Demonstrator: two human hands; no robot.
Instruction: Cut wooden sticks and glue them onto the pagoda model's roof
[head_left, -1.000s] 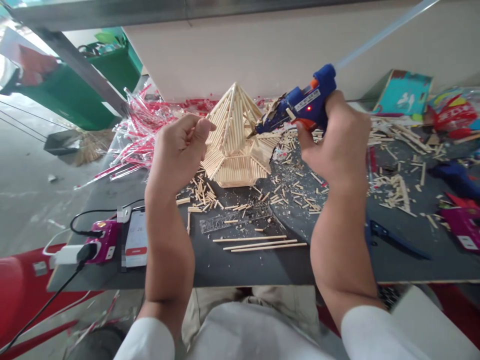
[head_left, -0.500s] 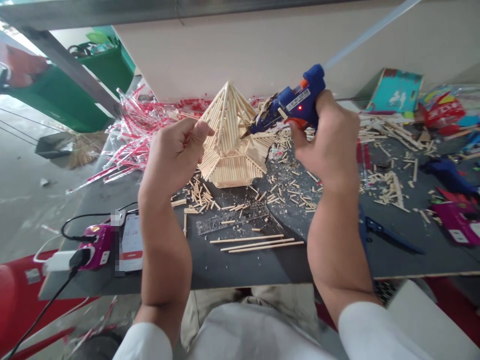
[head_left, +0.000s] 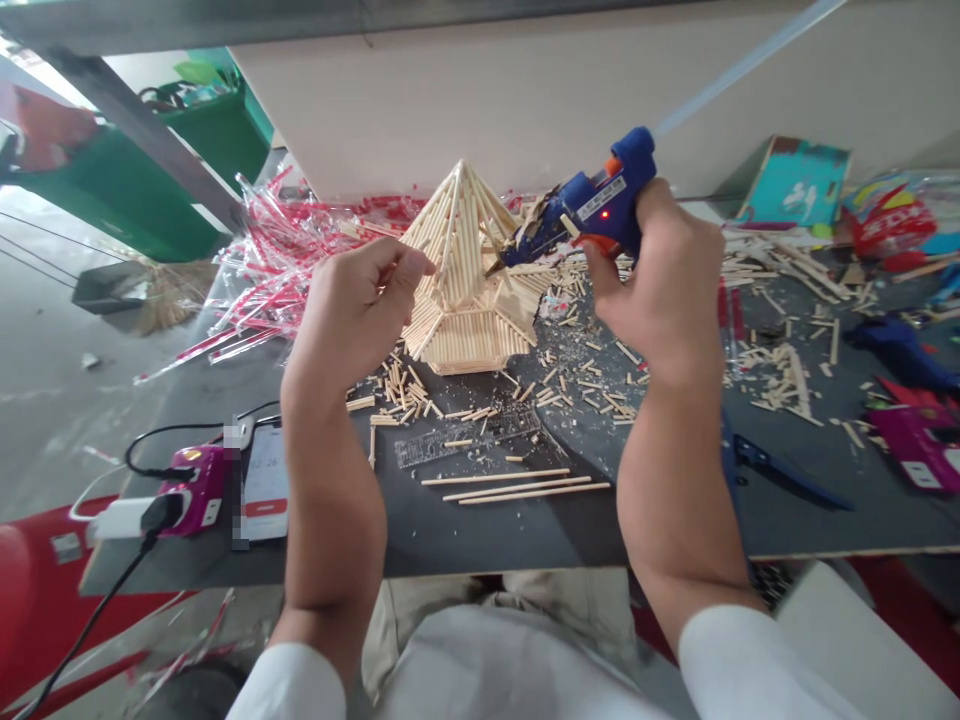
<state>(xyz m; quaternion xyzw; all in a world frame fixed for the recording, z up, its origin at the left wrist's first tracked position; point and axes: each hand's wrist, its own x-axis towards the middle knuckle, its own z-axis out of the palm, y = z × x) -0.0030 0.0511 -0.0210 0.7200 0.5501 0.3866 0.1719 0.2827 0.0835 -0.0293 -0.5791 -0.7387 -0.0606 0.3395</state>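
Note:
A pointed model (head_left: 469, 335) built of thin wooden sticks stands on the dark table, with a cone-shaped roof over a wider flared tier. My right hand (head_left: 664, 275) is wrapped around a blue hot glue gun (head_left: 577, 210), thumb near its orange trigger. A red light glows on the gun's side, and a clear glue stick (head_left: 742, 70) juts from its back. The nozzle is at the right side of the roof; whether it touches is unclear. My left hand (head_left: 364, 305) is closed in a pinch by the roof's left side. What its fingertips hold is hidden.
Three long sticks (head_left: 525, 487) and a clear ruler (head_left: 469, 440) lie in front of the model, among scattered stick pieces. Red-and-clear plastic wrappers (head_left: 274, 250) pile up at left. A phone (head_left: 266, 485) and purple power adapter (head_left: 196, 485) sit front left; blue-handled pliers (head_left: 791, 472) lie right.
The view has shifted very slightly. My left hand has edged a little to the right along the roof. My right hand holds the glue gun in nearly the same place.

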